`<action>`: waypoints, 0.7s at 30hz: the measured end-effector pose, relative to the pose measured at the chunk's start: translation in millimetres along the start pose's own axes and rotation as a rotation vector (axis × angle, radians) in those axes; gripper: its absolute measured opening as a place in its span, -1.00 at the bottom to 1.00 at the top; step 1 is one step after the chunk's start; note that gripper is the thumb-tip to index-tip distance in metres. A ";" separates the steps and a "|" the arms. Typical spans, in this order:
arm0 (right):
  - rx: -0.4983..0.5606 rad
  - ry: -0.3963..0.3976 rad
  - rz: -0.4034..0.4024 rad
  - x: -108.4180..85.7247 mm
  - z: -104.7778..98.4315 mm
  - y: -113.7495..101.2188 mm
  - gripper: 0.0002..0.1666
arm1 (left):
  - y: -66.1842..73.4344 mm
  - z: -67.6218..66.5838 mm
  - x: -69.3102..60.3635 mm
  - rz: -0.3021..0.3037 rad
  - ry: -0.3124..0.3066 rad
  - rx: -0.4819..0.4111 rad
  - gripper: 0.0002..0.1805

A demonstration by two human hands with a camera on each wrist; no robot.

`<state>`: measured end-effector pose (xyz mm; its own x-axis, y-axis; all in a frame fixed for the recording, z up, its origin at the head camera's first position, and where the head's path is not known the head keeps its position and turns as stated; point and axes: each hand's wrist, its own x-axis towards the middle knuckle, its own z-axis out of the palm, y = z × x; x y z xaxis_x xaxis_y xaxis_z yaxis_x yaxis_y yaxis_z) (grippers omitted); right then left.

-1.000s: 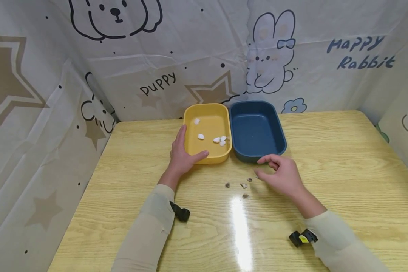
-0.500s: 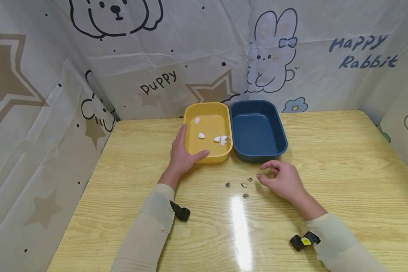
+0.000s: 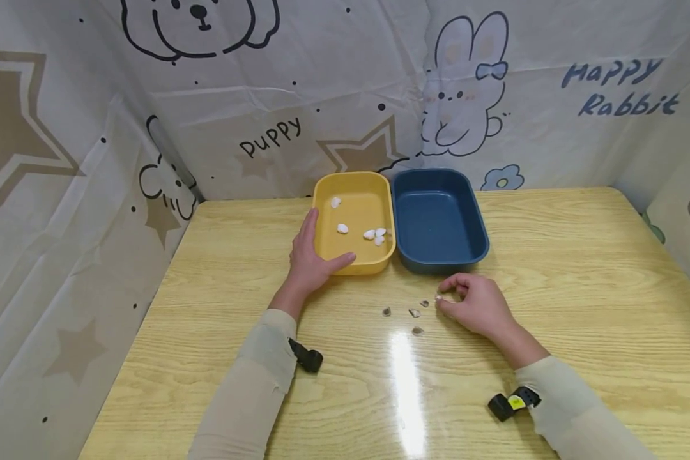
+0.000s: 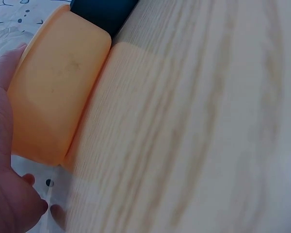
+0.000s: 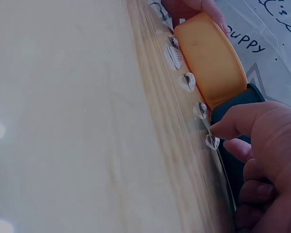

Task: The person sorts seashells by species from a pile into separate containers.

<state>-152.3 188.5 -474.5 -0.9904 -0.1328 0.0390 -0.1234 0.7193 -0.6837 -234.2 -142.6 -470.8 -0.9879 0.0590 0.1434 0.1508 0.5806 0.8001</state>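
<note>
At its near left corner, my left hand (image 3: 310, 260) (image 4: 7, 165) holds the yellow container (image 3: 353, 268) (image 4: 63, 87), thumb on the front rim and fingers along the left side. White shells (image 3: 342, 229) lie inside. My right hand (image 3: 483, 306) (image 5: 276, 155) is low over the table in front of the blue container (image 3: 437, 265), with thumb and index finger around a small shell (image 3: 438, 296) (image 5: 212, 141) on the wood. Just left of these fingers, several small brownish shells (image 3: 414, 313) (image 5: 187, 81) are scattered.
Both containers stand side by side at the back of the wooden table (image 3: 218, 358), against a printed cloth (image 3: 236, 102). Another cloth wall (image 3: 34, 287) rises on the left. My left hand also shows at the top of the right wrist view.
My right hand has moved slightly nearer to me, and its thumb and index finger have come together around the small shell. The left hand keeps its place on the yellow container.
</note>
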 end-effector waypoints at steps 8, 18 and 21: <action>-0.069 -0.022 0.020 1.4 1.4 -0.7 -0.81 | -0.7 0.3 -0.1 -0.005 0.000 -0.010 0.31; -0.086 -0.034 0.026 2.4 2.2 0.1 -0.89 | 0.2 -0.1 -0.2 0.007 0.002 -0.008 0.31; -0.085 -0.035 0.023 2.1 2.2 0.5 -0.90 | 0.2 -0.2 -0.3 0.010 -0.001 -0.008 0.30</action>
<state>-154.4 187.1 -476.4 -0.9904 -0.1383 -0.0021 -0.1073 0.7778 -0.6193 -233.9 -142.7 -470.5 -0.9864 0.0656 0.1510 0.1611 0.5730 0.8035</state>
